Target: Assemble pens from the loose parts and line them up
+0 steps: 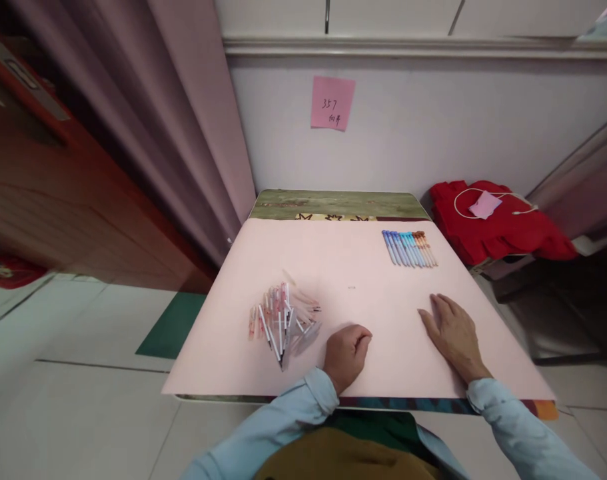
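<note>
My left hand [347, 357] rests on the pink-covered table [368, 377] with its fingers curled into a fist, and nothing shows sticking out of it. Just left of it lies a loose pile of clear pen barrels and white refills [283, 317], some with reddish patterns. My right hand [453, 333] lies palm down with its fingers stretched and thumb apart, touching only the table cover. Beyond that hand, a neat row of pens [410, 249] runs from blue through light blue to brown. A tiny dark mark or bit [352, 287] is on the cover between pile and row.
A pink note [332, 103] with handwriting is stuck to the wall behind the table. On the right, a red cloth [503, 230] carries a white cable and a pink paper. A curtain [183, 100] and a brown door [83, 193] stand to the left.
</note>
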{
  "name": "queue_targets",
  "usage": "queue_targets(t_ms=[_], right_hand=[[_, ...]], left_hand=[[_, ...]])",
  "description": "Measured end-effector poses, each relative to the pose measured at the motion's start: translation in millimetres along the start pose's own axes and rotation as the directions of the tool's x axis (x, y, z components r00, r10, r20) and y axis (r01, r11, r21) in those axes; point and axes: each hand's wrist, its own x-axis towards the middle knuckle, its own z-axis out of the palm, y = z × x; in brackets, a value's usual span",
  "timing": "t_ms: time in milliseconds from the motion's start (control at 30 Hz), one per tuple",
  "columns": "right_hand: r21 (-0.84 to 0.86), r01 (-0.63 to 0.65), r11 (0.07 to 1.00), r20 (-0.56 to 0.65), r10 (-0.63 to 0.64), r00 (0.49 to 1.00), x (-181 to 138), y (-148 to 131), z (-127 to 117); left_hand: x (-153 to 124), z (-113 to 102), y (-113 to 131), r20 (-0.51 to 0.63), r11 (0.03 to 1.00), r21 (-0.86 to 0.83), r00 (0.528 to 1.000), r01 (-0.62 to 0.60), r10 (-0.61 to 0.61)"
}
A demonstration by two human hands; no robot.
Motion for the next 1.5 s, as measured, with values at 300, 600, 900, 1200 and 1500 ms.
queue_targets(t_ms=[300, 600, 900, 1200, 1500], right_hand=[[-0.089, -0.007, 0.996, 0.016, 0.009, 1.000, -6, -9, -1], [-0.041, -0.009, 0.999, 0.018, 0.009, 1.000, -2, -13, -5], [0.324, 0.353, 0.878, 0.066, -0.393, 0.917, 36, -132, -16], [0.220, 0.682, 0.697, 0.219, -0.717, 0.662, 69, -153, 0], [0.074, 0.836, 0.544, 0.235, -0.824, 0.516, 75, -135, -2]], left_hand=[[1, -5, -5, -0.015, 0.994, -0.103, 1.000, 0.024, -0.025], [0, -9, -6, -0.016, 0.993, -0.116, 1.000, 0.009, -0.011], [4, -8, -1, -0.013, 0.994, -0.112, 1.000, 0.004, -0.005], [6, -4, -2, -0.029, 0.987, -0.155, 0.998, 0.050, -0.055], [7, -4, 3, -0.022, 0.985, -0.146, 0.995, 0.091, -0.096]])
